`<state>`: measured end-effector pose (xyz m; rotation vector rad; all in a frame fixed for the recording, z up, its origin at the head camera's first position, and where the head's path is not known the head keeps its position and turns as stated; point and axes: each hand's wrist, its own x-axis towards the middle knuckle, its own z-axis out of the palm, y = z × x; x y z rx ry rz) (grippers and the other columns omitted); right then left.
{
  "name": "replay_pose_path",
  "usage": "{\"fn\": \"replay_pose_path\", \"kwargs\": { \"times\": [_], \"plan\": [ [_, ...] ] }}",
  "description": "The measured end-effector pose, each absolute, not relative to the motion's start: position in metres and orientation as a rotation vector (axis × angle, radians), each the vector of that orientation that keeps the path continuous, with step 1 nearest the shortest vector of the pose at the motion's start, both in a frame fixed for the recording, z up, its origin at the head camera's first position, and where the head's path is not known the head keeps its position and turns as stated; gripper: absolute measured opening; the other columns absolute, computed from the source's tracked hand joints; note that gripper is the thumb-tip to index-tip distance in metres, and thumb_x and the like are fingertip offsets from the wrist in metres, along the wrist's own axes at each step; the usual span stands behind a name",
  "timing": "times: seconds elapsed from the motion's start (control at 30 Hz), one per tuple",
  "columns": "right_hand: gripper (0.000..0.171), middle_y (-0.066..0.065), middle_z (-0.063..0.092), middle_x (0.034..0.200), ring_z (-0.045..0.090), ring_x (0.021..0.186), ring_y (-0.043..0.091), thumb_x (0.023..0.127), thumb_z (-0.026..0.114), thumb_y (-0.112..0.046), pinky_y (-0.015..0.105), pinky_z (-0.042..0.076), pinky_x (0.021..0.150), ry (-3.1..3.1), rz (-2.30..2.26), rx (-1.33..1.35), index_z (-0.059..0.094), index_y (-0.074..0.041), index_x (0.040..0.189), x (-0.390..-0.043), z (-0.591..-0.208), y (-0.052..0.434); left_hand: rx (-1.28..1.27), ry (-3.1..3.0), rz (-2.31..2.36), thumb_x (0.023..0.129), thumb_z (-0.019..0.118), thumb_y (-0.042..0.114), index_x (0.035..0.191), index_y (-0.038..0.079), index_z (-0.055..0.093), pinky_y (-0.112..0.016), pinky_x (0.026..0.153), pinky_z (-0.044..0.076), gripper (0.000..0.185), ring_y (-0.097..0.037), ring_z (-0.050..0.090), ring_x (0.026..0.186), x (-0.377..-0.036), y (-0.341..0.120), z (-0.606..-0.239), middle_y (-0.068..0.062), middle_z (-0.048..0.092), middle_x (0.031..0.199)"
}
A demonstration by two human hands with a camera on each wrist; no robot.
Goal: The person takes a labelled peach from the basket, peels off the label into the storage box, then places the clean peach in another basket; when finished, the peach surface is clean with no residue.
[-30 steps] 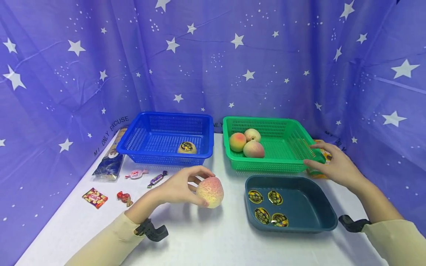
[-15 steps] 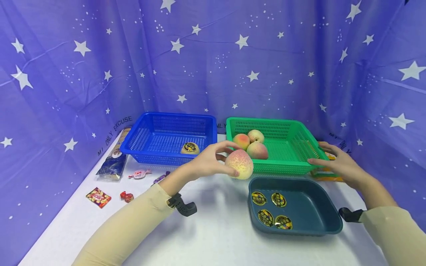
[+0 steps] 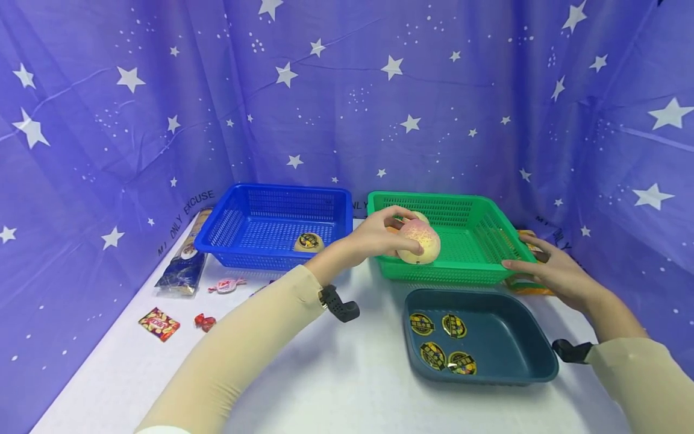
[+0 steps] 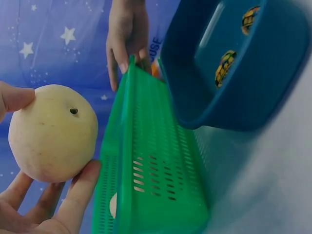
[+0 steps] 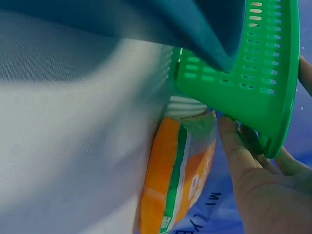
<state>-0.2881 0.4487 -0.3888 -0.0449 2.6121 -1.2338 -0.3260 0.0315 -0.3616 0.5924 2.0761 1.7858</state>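
My left hand [image 3: 376, 236] holds a pink-and-yellow peach [image 3: 425, 244] between thumb and fingers, over the left front of the green basket [image 3: 450, 274]. In the left wrist view the peach [image 4: 54, 131] shows its pale side with a small dark stem hollow. More peaches [image 3: 418, 216] sit in the basket, mostly hidden behind the hand and the held fruit. At the basket's right front corner my right hand [image 3: 564, 274] grips the rim, thumb in front. The right wrist view shows the fingers around that corner of the green basket [image 5: 263, 112].
A dark teal tub [image 3: 504, 377] with several round black-and-gold stickers stands in front. The blue basket [image 3: 260, 259] at left holds a pale round fruit [image 3: 309, 242] bearing such a sticker. Wrapped candies [image 3: 226, 285] and a blue packet [image 3: 184, 268] lie left; an orange bag [image 5: 161, 180] lies right.
My left hand has carried the peach rightward and away from me, from over the white table to over the green basket. The right hand stays at the basket's corner.
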Motion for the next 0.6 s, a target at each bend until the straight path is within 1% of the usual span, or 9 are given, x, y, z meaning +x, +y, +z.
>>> {"fn": "replay_pose_path", "kwargs": {
  "times": [0.17, 0.2, 0.23, 0.3, 0.43, 0.5, 0.6],
  "plan": [
    [0.108, 0.040, -0.016, 0.178, 0.006, 0.161, 0.072, 0.111, 0.068, -0.043, 0.088, 0.028, 0.121, 2.600, -1.258, -0.033, -0.013, -0.014, 0.177, -0.289, -0.391, 0.449, 0.629, 2.159, 1.732, 0.083, 0.098, 0.028, 0.137, 0.031, 0.067, -0.040, 0.089, 0.067, 0.062, -0.018, 0.069, 0.111, -0.336, 0.049, -0.360, -0.001, 0.068, 0.128],
    [0.109, 0.040, -0.016, 0.178, 0.008, 0.160, 0.072, 0.111, 0.068, -0.043, 0.087, 0.028, 0.121, 2.599, -1.260, -0.034, -0.013, -0.014, 0.177, -0.289, -0.391, 0.449, 0.633, 2.173, 1.721, 0.083, 0.098, 0.029, 0.137, 0.030, 0.067, -0.038, 0.086, 0.066, 0.062, -0.017, 0.069, 0.111, -0.337, 0.052, -0.361, -0.001, 0.069, 0.127],
    [0.109, 0.040, -0.016, 0.178, 0.009, 0.160, 0.072, 0.111, 0.068, -0.043, 0.087, 0.028, 0.121, 2.598, -1.260, -0.035, -0.013, -0.014, 0.177, -0.289, -0.391, 0.449, 0.634, 2.182, 1.712, 0.083, 0.098, 0.029, 0.137, 0.030, 0.067, -0.038, 0.086, 0.066, 0.062, -0.016, 0.069, 0.110, -0.339, 0.056, -0.362, 0.000, 0.069, 0.126],
    [0.109, 0.041, -0.016, 0.178, 0.008, 0.160, 0.073, 0.111, 0.068, -0.044, 0.087, 0.029, 0.121, 2.602, -1.251, -0.037, -0.013, -0.014, 0.177, -0.290, -0.391, 0.448, 0.621, 2.189, 1.705, 0.083, 0.097, 0.029, 0.135, 0.029, 0.068, -0.041, 0.091, 0.067, 0.060, -0.014, 0.068, 0.109, -0.342, 0.063, -0.363, 0.001, 0.069, 0.125],
    [0.110, 0.042, -0.015, 0.177, 0.009, 0.159, 0.074, 0.110, 0.069, -0.045, 0.088, 0.030, 0.120, 2.610, -1.230, -0.033, -0.012, -0.014, 0.177, -0.290, -0.390, 0.448, 0.577, 2.144, 1.746, 0.084, 0.097, 0.023, 0.132, 0.026, 0.068, -0.054, 0.098, 0.068, 0.057, -0.015, 0.069, 0.105, -0.348, 0.078, -0.363, -0.001, 0.069, 0.123],
    [0.110, 0.042, -0.015, 0.177, 0.009, 0.159, 0.075, 0.110, 0.069, -0.046, 0.088, 0.029, 0.120, 2.614, -1.223, -0.025, -0.012, -0.014, 0.177, -0.291, -0.390, 0.448, 0.556, 2.122, 1.766, 0.084, 0.098, 0.021, 0.131, 0.026, 0.068, -0.056, 0.097, 0.068, 0.057, -0.017, 0.070, 0.102, -0.350, 0.085, -0.361, -0.003, 0.067, 0.123],
    [0.111, 0.041, -0.016, 0.177, 0.011, 0.158, 0.075, 0.110, 0.069, -0.047, 0.088, 0.030, 0.119, 2.615, -1.215, -0.015, -0.013, -0.014, 0.177, -0.292, -0.390, 0.449, 0.527, 2.134, 1.771, 0.083, 0.098, 0.021, 0.130, 0.027, 0.067, -0.053, 0.091, 0.070, 0.057, -0.018, 0.070, 0.100, -0.353, 0.096, -0.359, -0.004, 0.066, 0.121]
  ]
}}
